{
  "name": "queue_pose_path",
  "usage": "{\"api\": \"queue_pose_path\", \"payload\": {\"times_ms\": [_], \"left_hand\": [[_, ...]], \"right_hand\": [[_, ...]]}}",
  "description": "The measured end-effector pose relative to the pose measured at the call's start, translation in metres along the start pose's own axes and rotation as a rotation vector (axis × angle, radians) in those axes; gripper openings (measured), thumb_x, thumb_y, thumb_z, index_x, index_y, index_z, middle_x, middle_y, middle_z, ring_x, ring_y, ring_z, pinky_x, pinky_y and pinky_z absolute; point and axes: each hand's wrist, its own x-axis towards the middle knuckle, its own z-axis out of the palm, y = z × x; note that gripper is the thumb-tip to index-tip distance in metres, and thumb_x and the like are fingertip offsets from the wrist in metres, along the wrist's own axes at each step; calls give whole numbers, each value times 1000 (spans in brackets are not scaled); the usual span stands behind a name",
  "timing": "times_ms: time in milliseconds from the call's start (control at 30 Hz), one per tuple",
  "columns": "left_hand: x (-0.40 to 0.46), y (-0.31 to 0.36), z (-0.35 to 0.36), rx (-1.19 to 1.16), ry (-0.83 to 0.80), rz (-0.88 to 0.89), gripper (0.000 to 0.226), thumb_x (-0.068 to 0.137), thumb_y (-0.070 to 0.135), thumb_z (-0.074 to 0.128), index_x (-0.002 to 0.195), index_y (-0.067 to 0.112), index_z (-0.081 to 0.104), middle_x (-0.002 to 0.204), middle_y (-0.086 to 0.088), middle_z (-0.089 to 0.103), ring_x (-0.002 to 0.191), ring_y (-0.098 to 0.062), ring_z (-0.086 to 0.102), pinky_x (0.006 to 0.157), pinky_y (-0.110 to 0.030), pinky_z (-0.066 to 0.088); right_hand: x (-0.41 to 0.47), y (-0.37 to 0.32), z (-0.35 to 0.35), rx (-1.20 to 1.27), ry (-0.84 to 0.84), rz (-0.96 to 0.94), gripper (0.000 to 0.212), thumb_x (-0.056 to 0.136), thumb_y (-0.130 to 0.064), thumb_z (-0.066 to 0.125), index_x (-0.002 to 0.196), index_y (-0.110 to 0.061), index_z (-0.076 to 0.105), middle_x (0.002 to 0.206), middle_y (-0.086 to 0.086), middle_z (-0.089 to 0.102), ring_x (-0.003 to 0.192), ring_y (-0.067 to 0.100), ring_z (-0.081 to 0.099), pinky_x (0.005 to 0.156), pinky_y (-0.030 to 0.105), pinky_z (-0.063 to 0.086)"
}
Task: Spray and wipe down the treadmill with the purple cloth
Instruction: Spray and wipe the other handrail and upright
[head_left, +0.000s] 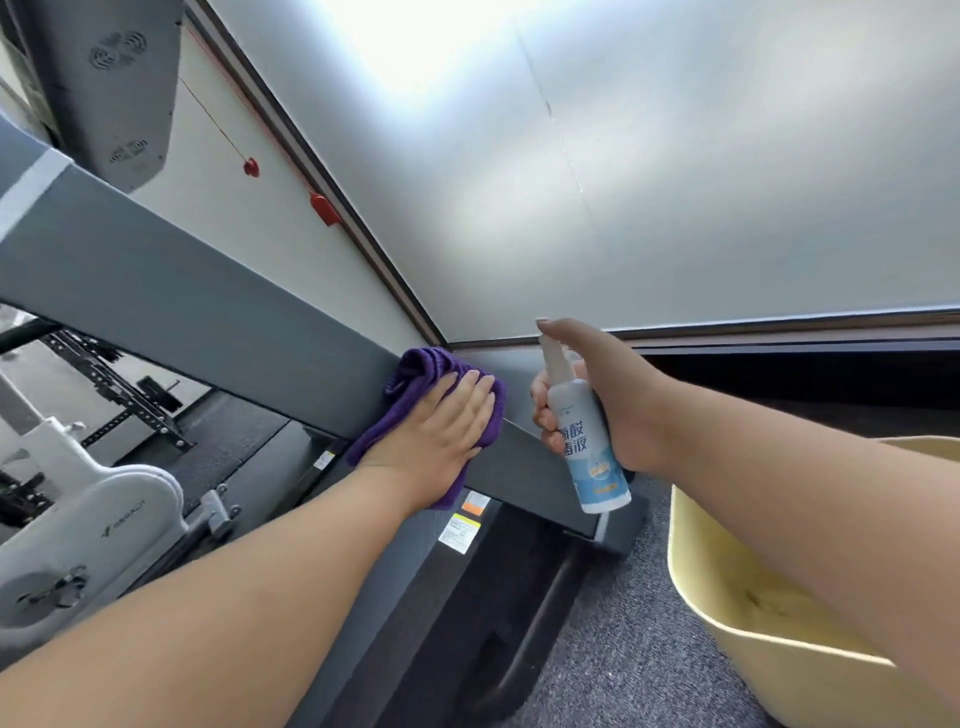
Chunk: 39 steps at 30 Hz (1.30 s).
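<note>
While the left hand (441, 431) presses the purple cloth (415, 384) flat-fingered on the treadmill's grey upright (208, 306), whose long axis slopes down rightward, the right hand (602, 395) grips the spray bottle (587, 441) just beside.

The cloth (415, 395) is deep purple. The treadmill (208, 306) is dark grey with white, yellow and orange stickers. The bottle (587, 447) is white fading to light blue, with blue lettering. The bucket (727, 613) is pale yellow. The carpet (623, 649) is speckled grey.
</note>
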Motion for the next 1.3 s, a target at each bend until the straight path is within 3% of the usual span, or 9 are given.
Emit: {"api": "queue_pose_path", "payload": {"times_ms": [233, 333, 433, 533, 700, 933, 1100, 1300], "left_hand": [[35, 56, 3, -51, -76, 78, 63, 111, 33, 9, 159, -6, -3, 170, -24, 1, 156, -42, 3, 121, -57, -10], [42, 77, 0, -17, -108, 133, 63, 110, 28, 8, 157, -9, -8, 168, -27, -4, 155, -45, 0, 116, -61, -15], [45, 95, 5, 18, -63, 172, 67, 99, 22, 3, 156, -12, -6, 167, -30, 0, 155, -47, 4, 115, -63, -13], [51, 111, 11, 33, -42, 195, 66, 104, 26, 9, 156, -14, -1, 167, -30, 8, 154, -47, 9, 118, -62, -8], [71, 138, 12, 22, -106, 271, 67, 109, 33, 21, 158, -11, 4, 166, -28, 15, 152, -48, 12, 110, -64, -14], [97, 170, 1, -64, -272, 391, 62, 111, 24, 23, 158, -8, -1, 168, -26, 8, 154, -46, 4, 96, -59, -28], [112, 199, 3, -81, -311, 414, 65, 110, 23, 25, 157, -9, -6, 169, -26, -2, 155, -45, -3, 119, -60, -11], [120, 222, -8, -39, -381, 469, 65, 110, 22, 26, 158, -7, -7, 169, -24, -8, 155, -43, -9, 120, -57, -10]], "right_hand": [[24, 40, -23, 118, 116, 40, 60, 94, -59, 57, 65, -6, 55, 61, 10, 50, 43, 22, 50, 47, 23, 47], [31, 51, -34, 130, 158, 66, 61, 94, -60, 57, 65, -6, 55, 59, 11, 50, 43, 22, 50, 47, 23, 47], [35, 50, -44, 111, 156, 65, 62, 94, -60, 55, 64, -6, 55, 60, 11, 50, 44, 22, 50, 47, 23, 48], [40, 47, -54, 113, 161, 63, 62, 94, -61, 55, 65, -6, 55, 61, 11, 51, 46, 22, 50, 49, 24, 48], [54, 45, -70, 126, 169, 68, 65, 94, -64, 53, 62, -7, 55, 59, 12, 52, 49, 24, 48, 56, 27, 46], [58, 49, -82, 143, 164, 68, 66, 95, -64, 52, 62, -7, 55, 58, 10, 52, 48, 22, 48, 53, 26, 45], [50, 45, -96, 158, 190, 59, 65, 96, -62, 52, 63, -7, 55, 59, 10, 52, 46, 22, 48, 50, 24, 46], [42, 41, -109, 127, 185, 61, 63, 95, -62, 54, 65, -6, 55, 61, 12, 53, 47, 24, 48, 52, 25, 47]]}}
